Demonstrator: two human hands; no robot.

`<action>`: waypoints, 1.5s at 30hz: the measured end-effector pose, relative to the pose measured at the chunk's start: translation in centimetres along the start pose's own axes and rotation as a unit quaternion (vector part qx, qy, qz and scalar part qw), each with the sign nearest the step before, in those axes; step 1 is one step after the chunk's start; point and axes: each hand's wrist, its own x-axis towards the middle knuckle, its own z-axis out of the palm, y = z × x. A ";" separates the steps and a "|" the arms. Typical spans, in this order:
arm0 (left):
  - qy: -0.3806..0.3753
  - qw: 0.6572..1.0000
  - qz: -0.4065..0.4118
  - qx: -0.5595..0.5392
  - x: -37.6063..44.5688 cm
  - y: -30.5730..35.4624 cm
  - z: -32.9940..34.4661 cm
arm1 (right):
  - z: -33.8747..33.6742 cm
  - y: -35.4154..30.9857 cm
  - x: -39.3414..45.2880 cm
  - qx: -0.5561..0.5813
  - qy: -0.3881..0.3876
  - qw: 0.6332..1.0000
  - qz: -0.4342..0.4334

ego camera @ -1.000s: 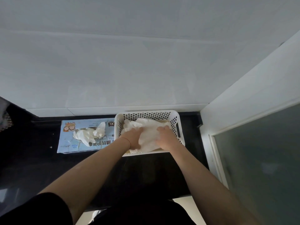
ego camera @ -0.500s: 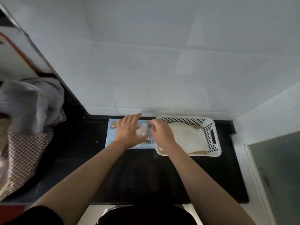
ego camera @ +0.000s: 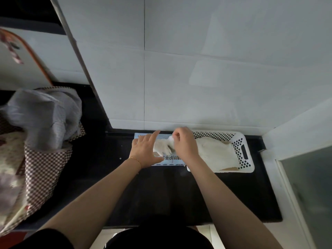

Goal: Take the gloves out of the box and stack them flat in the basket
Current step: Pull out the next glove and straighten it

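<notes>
Now white glove (ego camera: 162, 147) half out of blue box (ego camera: 168, 161), pinched at top by right hand (ego camera: 185, 144). Left hand (ego camera: 145, 151) flat on box, fingers straight. Just right of box, touching it, white basket (ego camera: 242, 141) with flat gloves (ego camera: 215, 154), on black bench (ego camera: 161, 191).

The left hand (ego camera: 146, 151) lies flat with fingers straight, while the right hand (ego camera: 184, 143) pinches with curled fingers.
</notes>
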 end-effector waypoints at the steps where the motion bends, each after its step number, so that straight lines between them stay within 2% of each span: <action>1: 0.006 1.000 0.000 -0.011 0.0 0.0 -0.2 | -0.5 -0.6 0.1 0.018 0.017 1.000 -0.001; 6: 0.070 0.988 0.023 -0.132 0.5 1.1 -1.6 | -4.0 -3.4 0.8 0.117 0.076 0.990 -0.012; 11: 0.106 0.950 -0.004 -0.294 1.0 3.0 -4.0 | -6.2 -4.7 0.9 0.158 0.088 0.983 -0.019; 16: 0.111 0.951 -0.044 -0.286 1.1 2.9 -5.7 | -7.3 -4.0 0.5 0.168 0.101 0.980 0.029; 21: 0.097 0.956 -0.111 -0.253 0.9 0.7 -5.9 | -7.4 -2.8 0.2 0.175 0.064 0.979 0.077; 26: 0.098 0.937 -0.120 -0.314 0.8 1.1 -7.2 | -6.7 -2.9 -0.2 0.192 0.055 0.976 0.083; 29: 0.133 0.906 -0.103 -0.389 0.9 1.9 -8.7 | -6.0 -3.5 -0.1 0.233 0.065 0.967 0.081; 31: 0.155 0.884 -0.078 -0.434 0.8 2.5 -9.9 | -5.6 -3.6 -0.1 0.217 0.037 0.972 0.077; 34: 0.164 0.865 -0.055 -0.471 0.9 3.6 -11.7 | -5.2 -3.4 -0.1 0.129 -0.108 0.984 0.065; 35: 0.163 0.862 -0.052 -0.476 1.0 3.8 -12.3 | -5.0 -3.4 0.0 0.108 -0.135 0.983 0.063; 37: 0.149 0.856 -0.046 -0.493 1.0 4.3 -13.4 | -4.9 -3.5 0.0 0.102 -0.119 0.985 0.077; 39: 0.121 0.833 -0.030 -0.539 0.6 4.8 -14.5 | -5.3 -3.9 0.0 0.145 -0.064 0.983 0.096; 41: 0.091 0.807 -0.012 -0.583 0.3 5.2 -15.3 | -5.7 -4.1 0.1 0.249 -0.042 0.960 0.120; 43: 0.082 0.796 -0.008 -0.599 0.4 5.4 -15.6 | -5.9 -4.1 0.4 0.345 -0.073 0.924 0.148; 45: 0.090 0.785 -0.028 -0.613 0.4 5.4 -15.5 | -6.1 -3.9 0.5 0.376 -0.125 0.905 0.156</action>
